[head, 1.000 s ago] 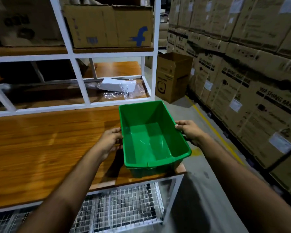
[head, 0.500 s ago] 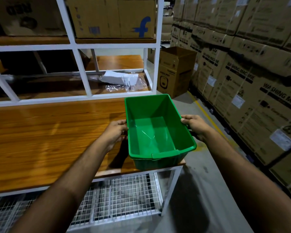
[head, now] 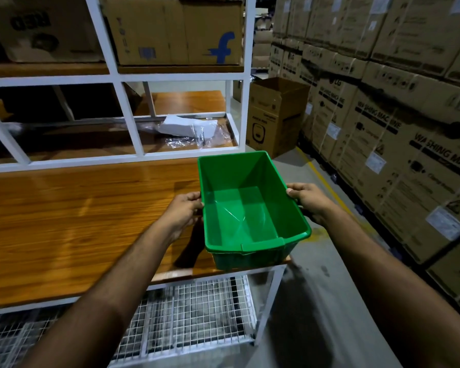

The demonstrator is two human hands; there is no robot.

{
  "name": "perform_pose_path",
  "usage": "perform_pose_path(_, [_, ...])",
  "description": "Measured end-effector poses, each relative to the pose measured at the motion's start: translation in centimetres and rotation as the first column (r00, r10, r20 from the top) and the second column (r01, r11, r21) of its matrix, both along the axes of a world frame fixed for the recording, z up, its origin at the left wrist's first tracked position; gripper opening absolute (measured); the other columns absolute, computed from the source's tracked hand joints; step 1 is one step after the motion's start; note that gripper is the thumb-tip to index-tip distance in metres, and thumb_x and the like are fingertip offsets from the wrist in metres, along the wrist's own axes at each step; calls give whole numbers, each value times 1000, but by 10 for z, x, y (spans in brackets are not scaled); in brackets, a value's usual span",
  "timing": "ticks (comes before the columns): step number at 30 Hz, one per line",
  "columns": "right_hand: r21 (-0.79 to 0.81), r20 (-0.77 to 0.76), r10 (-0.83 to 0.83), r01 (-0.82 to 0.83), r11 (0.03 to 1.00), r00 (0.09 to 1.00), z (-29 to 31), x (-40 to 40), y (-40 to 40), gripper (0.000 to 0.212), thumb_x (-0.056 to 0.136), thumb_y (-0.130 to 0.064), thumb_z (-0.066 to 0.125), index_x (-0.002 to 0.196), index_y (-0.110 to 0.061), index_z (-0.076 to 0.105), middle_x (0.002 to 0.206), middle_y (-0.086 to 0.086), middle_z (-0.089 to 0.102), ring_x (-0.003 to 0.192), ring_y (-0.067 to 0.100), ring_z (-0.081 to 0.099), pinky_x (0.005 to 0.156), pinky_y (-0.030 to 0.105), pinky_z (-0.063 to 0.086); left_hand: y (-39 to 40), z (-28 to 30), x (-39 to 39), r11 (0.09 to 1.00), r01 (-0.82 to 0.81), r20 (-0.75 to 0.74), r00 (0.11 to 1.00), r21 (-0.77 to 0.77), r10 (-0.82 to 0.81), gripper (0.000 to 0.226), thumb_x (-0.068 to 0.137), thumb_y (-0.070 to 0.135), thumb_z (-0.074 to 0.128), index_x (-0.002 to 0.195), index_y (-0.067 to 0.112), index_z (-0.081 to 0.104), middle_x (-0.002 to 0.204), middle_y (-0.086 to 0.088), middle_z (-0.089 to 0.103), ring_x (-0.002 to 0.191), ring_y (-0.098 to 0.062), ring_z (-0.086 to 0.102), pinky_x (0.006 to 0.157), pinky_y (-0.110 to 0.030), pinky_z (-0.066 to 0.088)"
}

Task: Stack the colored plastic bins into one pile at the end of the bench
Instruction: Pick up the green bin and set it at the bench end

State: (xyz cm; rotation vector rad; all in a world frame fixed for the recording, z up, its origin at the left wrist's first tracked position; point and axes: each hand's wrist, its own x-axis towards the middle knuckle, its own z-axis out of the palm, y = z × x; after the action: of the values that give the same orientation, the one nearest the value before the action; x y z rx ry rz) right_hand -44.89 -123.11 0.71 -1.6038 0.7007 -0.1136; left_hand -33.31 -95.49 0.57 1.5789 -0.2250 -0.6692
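- The green bin (head: 247, 208) sits open side up at the right end of the wooden desk (head: 77, 221), its near corner at the desk's edge; nothing lies inside it.
- The left hand (head: 182, 212) grips the bin's left rim, fingers curled over it.
- The right hand (head: 307, 199) grips the right rim the same way.
- Behind stands a white shelf frame (head: 246, 83) holding cardboard boxes (head: 175, 30).
- Stacked cartons (head: 396, 102) line the right side.

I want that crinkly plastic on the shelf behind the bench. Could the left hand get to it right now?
Probably not yet. The left hand is gripping the green bin, and the plastic wrap lies behind the white frame, though the gaps look open.
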Motion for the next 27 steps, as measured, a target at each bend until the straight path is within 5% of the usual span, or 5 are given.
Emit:
perform_pose_path(20, [0, 25, 25, -25, 1000, 999, -1, -2, -6, 30, 103, -10, 41, 128, -6, 58, 96, 2, 68, 83, 15, 65, 61, 27, 49, -7, 0, -2, 999, -45, -59, 997, 11, 46, 33, 94, -7, 40, 104, 17, 61, 107, -11, 68, 100, -26, 63, 103, -51, 45])
perform_pose_path(27, [-15, 29, 38, -37, 999, 999, -2, -1, -7, 32, 103, -9, 40, 129, -5, 57, 103, 10, 68, 91, 23, 66, 69, 31, 53, -7, -3, 1, 998, -44, -59, 997, 37, 46, 41, 94, -5, 41, 132, 8, 52, 117, -16, 67, 103, -29, 63, 103, -52, 45])
